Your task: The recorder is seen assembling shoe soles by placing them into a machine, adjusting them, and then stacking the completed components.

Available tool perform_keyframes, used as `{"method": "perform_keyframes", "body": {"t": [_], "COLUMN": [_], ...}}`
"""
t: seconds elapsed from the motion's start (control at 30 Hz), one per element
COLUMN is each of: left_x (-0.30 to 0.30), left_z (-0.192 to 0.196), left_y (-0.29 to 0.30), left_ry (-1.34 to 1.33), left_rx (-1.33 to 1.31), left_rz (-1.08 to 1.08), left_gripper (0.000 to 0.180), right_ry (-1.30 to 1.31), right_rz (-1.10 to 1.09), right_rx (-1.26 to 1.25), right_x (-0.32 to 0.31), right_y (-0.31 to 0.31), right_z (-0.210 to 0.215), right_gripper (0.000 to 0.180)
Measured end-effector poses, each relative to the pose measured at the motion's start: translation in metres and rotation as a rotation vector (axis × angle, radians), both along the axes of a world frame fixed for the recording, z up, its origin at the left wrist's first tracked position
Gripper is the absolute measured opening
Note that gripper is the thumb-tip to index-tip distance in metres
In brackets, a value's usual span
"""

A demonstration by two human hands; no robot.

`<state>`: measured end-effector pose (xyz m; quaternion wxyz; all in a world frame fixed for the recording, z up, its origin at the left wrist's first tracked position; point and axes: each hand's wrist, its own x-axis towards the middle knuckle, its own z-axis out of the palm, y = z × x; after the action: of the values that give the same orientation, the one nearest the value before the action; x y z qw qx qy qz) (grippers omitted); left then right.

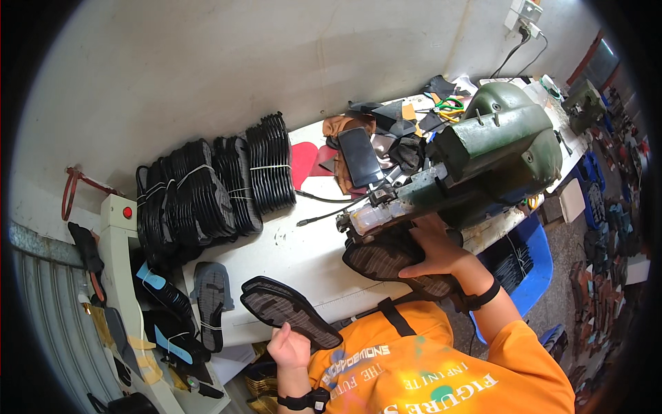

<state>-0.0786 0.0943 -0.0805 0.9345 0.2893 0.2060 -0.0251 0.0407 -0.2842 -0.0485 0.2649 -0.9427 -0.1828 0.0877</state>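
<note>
My left hand (291, 346) has its fingers curled at the near edge of a black shoe sole (289, 309), with the thumb against the edge. That sole has a grey ridged tread, lies slanted and juts past the table's front edge; a second layer shows along its rim. Below the head of a green sewing machine (483, 148), my right hand (436, 250) grips another dark shoe sole (376, 261), thumb across its tread. The right fingertips and the sole's far side are partly hidden by the machine.
Tied stacks of black soles (200, 190) stand against the wall, with another grey sole bundle (212, 297) at the table's left. Behind the machine arm lie a phone (360, 157), material scraps and green-handled scissors (451, 107). A blue bin (541, 259) sits at right.
</note>
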Motion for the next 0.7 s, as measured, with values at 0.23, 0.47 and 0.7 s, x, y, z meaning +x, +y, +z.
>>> {"method": "perform_keyframes", "body": {"t": [0.23,0.47,0.7], "left_x": [0.002,-0.003,-0.002], "left_z": [0.002,-0.002,-0.004], "left_y": [-0.003,0.001,0.002], "left_ry": [0.009,0.015,0.031], "left_rx": [0.003,0.004,0.007], "left_rz": [-0.02,0.008,0.014], "left_gripper": [0.053,0.052,0.05], "right_ry": [0.024,-0.214,-0.274], "right_rz": [0.007,-0.03,-0.038], "right_rx": [0.028,-0.097,-0.09], "right_x": [0.0,-0.026,-0.065], "right_y": [-0.002,0.031,0.054], "right_z": [-0.001,0.021,0.027], "right_gripper": [0.088,0.085,0.081]}}
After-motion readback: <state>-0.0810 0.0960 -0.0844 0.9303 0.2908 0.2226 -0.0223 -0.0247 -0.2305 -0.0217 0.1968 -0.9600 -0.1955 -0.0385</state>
